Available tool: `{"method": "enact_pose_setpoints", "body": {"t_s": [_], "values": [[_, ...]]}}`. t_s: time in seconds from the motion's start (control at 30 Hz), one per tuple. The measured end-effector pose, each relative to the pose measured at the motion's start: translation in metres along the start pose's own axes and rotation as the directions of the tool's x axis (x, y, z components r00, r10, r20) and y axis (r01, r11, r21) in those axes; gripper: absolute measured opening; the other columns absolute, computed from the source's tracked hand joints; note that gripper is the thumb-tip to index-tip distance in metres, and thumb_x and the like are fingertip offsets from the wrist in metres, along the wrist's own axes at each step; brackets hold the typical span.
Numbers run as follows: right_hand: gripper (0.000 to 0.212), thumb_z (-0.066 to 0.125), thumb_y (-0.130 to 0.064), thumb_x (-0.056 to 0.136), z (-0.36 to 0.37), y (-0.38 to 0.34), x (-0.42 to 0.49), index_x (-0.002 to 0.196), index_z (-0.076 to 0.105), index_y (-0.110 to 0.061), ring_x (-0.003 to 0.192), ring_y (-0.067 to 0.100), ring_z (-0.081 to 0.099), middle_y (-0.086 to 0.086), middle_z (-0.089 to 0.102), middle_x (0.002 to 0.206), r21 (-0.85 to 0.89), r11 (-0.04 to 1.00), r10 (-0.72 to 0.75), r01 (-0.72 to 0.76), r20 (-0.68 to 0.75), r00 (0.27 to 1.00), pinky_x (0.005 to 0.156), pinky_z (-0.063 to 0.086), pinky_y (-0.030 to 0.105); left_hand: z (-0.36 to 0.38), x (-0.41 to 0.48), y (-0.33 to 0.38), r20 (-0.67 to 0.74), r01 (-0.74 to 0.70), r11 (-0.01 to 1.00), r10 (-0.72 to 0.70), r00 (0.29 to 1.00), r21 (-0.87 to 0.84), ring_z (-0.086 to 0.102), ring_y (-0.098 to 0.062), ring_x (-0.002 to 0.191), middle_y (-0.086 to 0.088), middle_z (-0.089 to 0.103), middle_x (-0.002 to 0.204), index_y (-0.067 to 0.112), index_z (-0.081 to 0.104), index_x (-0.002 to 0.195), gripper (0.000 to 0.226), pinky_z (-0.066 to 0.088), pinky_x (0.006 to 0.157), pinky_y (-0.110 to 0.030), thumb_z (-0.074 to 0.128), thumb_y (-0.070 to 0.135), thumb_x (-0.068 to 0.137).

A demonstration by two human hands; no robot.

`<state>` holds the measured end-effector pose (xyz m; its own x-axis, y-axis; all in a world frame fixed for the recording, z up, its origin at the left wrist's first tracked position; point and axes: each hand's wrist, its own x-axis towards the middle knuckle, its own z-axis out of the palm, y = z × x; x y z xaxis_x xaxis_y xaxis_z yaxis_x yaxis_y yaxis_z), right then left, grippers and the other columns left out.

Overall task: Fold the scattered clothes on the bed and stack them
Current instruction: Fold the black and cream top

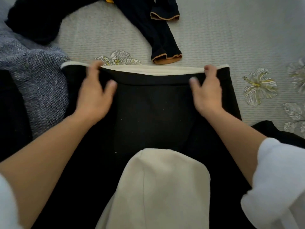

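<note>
The black garment (153, 113) lies lengthwise on the bed (214, 38) from 6 to 12 o'clock, its cream-lined hem (153, 70) at 12 pinched by the left grip (95, 93) and right grip (206, 91), equally near, so the fold likely comes toward 6.

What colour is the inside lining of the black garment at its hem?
Cream lining inside the black garment; head view.

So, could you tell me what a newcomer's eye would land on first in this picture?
First, the black garment with cream lining spread centre, its far hem held by the left hand and right hand. Next, its cream hood at the bottom, and the navy garment with orange-trimmed cuffs lying beyond on the floral bedsheet.
</note>
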<state>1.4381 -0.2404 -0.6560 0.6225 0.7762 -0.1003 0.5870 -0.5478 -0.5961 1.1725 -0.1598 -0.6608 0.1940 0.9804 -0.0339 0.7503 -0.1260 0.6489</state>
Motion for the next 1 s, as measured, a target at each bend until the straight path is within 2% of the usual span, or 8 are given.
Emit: {"method": "enact_pose_setpoints", "body": {"t_s": [0.07,0.17,0.3,0.43,0.63,0.8,0.9,1.0], "values": [[0.071,0.035,-0.05,0.099,0.013,0.019,-0.007,0.153,0.006,-0.015,0.148,0.024,-0.004,0.008,0.003,0.161,-0.346,0.932,-0.019,0.103,0.238,0.971,0.118,-0.001,0.039,0.022,-0.01,-0.013,0.272,-0.074,0.946,-0.016,0.962,0.317,0.006,-0.029,0.146,-0.019,0.016,0.155,0.034,0.007,0.151,0.068,0.003,0.117,-0.039,0.035,0.057,0.093],[0.075,0.024,-0.059,0.097,0.012,0.031,-0.001,0.153,-0.009,-0.02,0.145,0.022,-0.021,0.004,-0.017,0.16,-0.432,0.882,-0.024,0.189,0.359,0.933,0.117,-0.009,0.041,0.032,-0.016,-0.016,0.316,-0.078,0.888,-0.078,0.946,0.454,-0.015,-0.028,0.145,-0.016,-0.001,0.157,0.045,-0.004,0.148,0.065,-0.011,0.116,-0.041,0.024,0.064,0.093],[0.069,0.036,-0.045,0.099,-0.007,0.024,-0.015,0.154,0.002,-0.02,0.148,0.02,-0.01,0.004,-0.005,0.162,-0.302,0.938,-0.077,0.173,0.305,0.949,0.12,-0.002,0.039,0.02,-0.013,-0.004,0.335,-0.023,0.918,-0.121,0.934,0.396,-0.006,-0.029,0.147,-0.015,0.007,0.158,0.041,0.008,0.15,0.061,-0.002,0.118,-0.041,0.033,0.054,0.096],[0.06,0.037,-0.037,0.1,-0.024,0.044,-0.106,0.153,0.013,-0.025,0.148,0.014,-0.008,-0.001,0.001,0.162,-0.213,0.959,-0.147,0.186,0.187,0.971,0.119,-0.006,0.035,0.012,-0.08,0.012,0.222,-0.079,0.978,0.035,0.974,0.194,-0.002,-0.027,0.147,-0.014,0.006,0.16,0.029,0.018,0.151,0.055,0.005,0.12,-0.041,0.033,0.043,0.1],[0.054,0.035,-0.04,0.1,-0.057,0.112,-0.208,0.151,0.019,-0.036,0.147,0.023,0.002,0.003,0.005,0.161,-0.39,0.904,0.246,-0.178,0.133,0.96,0.115,0.008,0.053,0.015,-0.22,0.03,0.344,-0.1,0.967,0.014,0.939,0.233,-0.025,-0.009,0.143,0.004,-0.018,0.158,0.041,-0.008,0.147,0.064,-0.019,0.114,-0.027,0.018,0.062,0.092],[0.051,0.045,-0.018,0.1,-0.081,0.12,-0.239,0.148,0.031,-0.026,0.087,0.018,0.052,0.015,0.038,0.131,-0.309,0.94,0.203,-0.149,0.152,0.967,0.078,0.046,0.027,0.03,-0.266,0.047,0.435,-0.417,0.822,0.237,0.869,0.386,-0.015,-0.022,0.146,-0.006,-0.008,0.16,0.036,0.008,0.151,0.061,-0.01,0.115,-0.046,0.028,0.046,0.094],[0.06,0.047,-0.013,0.097,-0.095,0.122,-0.249,0.151,0.023,-0.024,0.086,0.018,0.056,0.012,0.038,0.129,-0.486,0.87,0.223,-0.08,0.244,0.944,0.069,0.047,0.025,0.04,-0.293,0.047,0.57,-0.36,0.849,0.088,0.817,0.385,-0.036,-0.016,0.138,0.006,-0.035,0.152,0.045,-0.009,0.148,0.065,-0.014,0.114,-0.047,0.001,0.063,0.086],[0.061,0.048,-0.011,0.096,-0.113,0.116,-0.268,0.15,0.022,-0.021,0.105,0.024,0.055,0.012,0.037,0.135,-0.564,0.825,0.275,-0.037,0.344,0.898,0.08,0.048,0.03,0.045,-0.314,0.052,0.632,-0.321,0.842,-0.03,0.774,0.434,-0.045,-0.02,0.132,0.004,-0.044,0.147,0.043,-0.021,0.145,0.075,-0.022,0.11,-0.048,-0.012,0.068,0.075]]}}
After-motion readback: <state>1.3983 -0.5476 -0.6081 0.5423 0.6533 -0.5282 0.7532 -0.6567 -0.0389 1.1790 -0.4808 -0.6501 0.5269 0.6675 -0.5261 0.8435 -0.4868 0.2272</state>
